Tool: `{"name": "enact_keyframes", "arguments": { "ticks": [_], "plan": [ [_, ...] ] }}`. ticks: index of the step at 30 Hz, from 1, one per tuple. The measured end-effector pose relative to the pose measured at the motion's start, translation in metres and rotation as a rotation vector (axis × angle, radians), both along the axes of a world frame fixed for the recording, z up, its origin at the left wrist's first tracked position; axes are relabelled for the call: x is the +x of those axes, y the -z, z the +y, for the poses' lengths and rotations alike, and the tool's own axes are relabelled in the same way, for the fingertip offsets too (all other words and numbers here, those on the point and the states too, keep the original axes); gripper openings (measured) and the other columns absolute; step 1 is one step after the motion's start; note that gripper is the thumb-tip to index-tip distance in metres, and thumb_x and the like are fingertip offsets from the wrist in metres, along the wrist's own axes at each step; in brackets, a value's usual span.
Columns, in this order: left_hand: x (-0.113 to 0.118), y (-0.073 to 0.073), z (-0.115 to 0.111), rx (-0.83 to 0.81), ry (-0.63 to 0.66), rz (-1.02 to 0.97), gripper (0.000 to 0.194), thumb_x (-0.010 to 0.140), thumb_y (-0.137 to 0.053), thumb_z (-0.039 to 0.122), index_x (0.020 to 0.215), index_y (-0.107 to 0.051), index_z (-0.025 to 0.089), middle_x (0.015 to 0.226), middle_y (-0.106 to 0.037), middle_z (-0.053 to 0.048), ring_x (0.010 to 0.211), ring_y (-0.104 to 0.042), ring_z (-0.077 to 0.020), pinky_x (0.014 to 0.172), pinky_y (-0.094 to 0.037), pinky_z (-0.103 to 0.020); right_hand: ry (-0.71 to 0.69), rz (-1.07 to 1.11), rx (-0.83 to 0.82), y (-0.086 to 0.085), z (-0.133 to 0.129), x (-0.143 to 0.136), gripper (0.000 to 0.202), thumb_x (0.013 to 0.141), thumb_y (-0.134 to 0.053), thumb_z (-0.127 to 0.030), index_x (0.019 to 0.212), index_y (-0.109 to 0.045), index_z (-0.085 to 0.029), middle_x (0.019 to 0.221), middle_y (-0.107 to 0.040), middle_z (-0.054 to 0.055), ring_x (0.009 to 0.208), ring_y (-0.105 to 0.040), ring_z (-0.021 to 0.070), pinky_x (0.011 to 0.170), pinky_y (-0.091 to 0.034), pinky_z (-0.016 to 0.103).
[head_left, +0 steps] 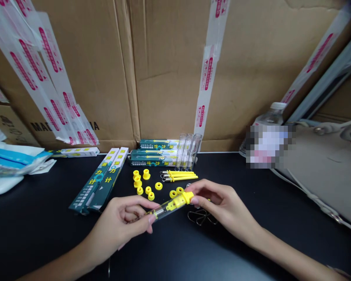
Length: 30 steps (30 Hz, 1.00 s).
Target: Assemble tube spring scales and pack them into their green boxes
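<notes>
My left hand is closed around the lower end of a clear tube spring scale, tilted up to the right. Inside the tube are a metal part and a yellow perforated piece. At its upper end, my right hand pinches the yellow cap between thumb and fingers. Whether the cap is fully seated, I cannot tell. Behind the hands lie several small yellow caps and rings and several yellow rods with metal loops. Bent wire hooks rest beneath my right hand, partly hidden.
Clear empty tubes stand upright before stacked green boxes. Two more long boxes lie left of the parts. At right are a bottle and a grey bag; a blue-white packet lies far left. Cardboard walls the back.
</notes>
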<state>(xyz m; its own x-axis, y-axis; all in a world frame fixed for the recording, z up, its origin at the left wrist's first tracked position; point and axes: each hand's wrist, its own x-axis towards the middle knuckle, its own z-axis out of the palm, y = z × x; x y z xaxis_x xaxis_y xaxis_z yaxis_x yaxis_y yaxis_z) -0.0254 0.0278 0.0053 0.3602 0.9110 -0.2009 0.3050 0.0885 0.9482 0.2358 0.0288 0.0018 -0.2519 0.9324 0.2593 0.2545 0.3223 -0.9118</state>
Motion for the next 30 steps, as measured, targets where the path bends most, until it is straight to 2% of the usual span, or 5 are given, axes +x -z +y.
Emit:
{"name": "enact_keyframes", "arguments": {
  "ticks": [4, 10, 13, 17, 30],
  "plan": [
    [0.0, -0.001, -0.001, 0.049, 0.0, -0.011, 0.034, 0.078, -0.071, 0.039, 0.099, -0.076, 0.013, 0.061, -0.071, -0.003, 0.03, -0.031, -0.0019, 0.029, -0.018, -0.016, 0.056, -0.245, 0.169, -0.003, -0.003, 0.0, 0.019, 0.095, -0.058, -0.037, 0.091, -0.067, -0.021, 0.078, -0.071, 0.002, 0.068, -0.065, 0.0168, 0.065, -0.049, 0.027],
    [0.002, -0.002, -0.005, 0.071, 0.036, -0.034, 0.027, 0.077, -0.073, 0.033, 0.095, -0.078, 0.015, 0.061, -0.072, -0.004, 0.052, -0.06, -0.0119, 0.047, -0.04, -0.019, -0.003, -0.447, 0.357, 0.002, -0.005, 0.0, 0.04, 0.105, -0.034, -0.034, 0.072, -0.052, -0.022, 0.065, -0.057, 0.0, 0.058, -0.054, 0.0146, 0.058, -0.042, 0.026],
    [0.003, -0.002, -0.004, 0.074, 0.026, -0.007, 0.029, 0.077, -0.073, 0.034, 0.097, -0.078, 0.014, 0.061, -0.072, -0.004, 0.044, -0.051, -0.0086, 0.04, -0.032, -0.017, -0.007, -0.459, 0.352, 0.005, -0.004, 0.001, 0.041, 0.106, -0.032, -0.036, 0.073, -0.053, -0.021, 0.066, -0.058, 0.001, 0.06, -0.055, 0.0153, 0.06, -0.041, 0.027],
    [0.002, -0.002, -0.002, 0.029, -0.009, 0.004, 0.039, 0.078, -0.071, 0.042, 0.104, -0.075, 0.013, 0.063, -0.071, -0.003, 0.033, -0.033, -0.0034, 0.03, -0.022, -0.016, 0.042, -0.412, 0.32, 0.001, -0.003, 0.003, 0.029, 0.104, -0.038, -0.037, 0.1, -0.062, -0.022, 0.084, -0.067, 0.003, 0.07, -0.061, 0.017, 0.066, -0.045, 0.028],
    [0.005, -0.011, -0.003, -0.007, -0.051, -0.013, 0.039, 0.078, -0.071, 0.045, 0.101, -0.072, 0.013, 0.063, -0.069, -0.002, 0.032, -0.032, -0.0019, 0.031, -0.022, -0.015, 0.009, -0.026, 0.041, -0.001, -0.002, -0.002, 0.021, 0.094, -0.061, -0.037, 0.111, -0.064, -0.024, 0.099, -0.068, 0.003, 0.09, -0.065, 0.0181, 0.081, -0.053, 0.029]
  ]
}}
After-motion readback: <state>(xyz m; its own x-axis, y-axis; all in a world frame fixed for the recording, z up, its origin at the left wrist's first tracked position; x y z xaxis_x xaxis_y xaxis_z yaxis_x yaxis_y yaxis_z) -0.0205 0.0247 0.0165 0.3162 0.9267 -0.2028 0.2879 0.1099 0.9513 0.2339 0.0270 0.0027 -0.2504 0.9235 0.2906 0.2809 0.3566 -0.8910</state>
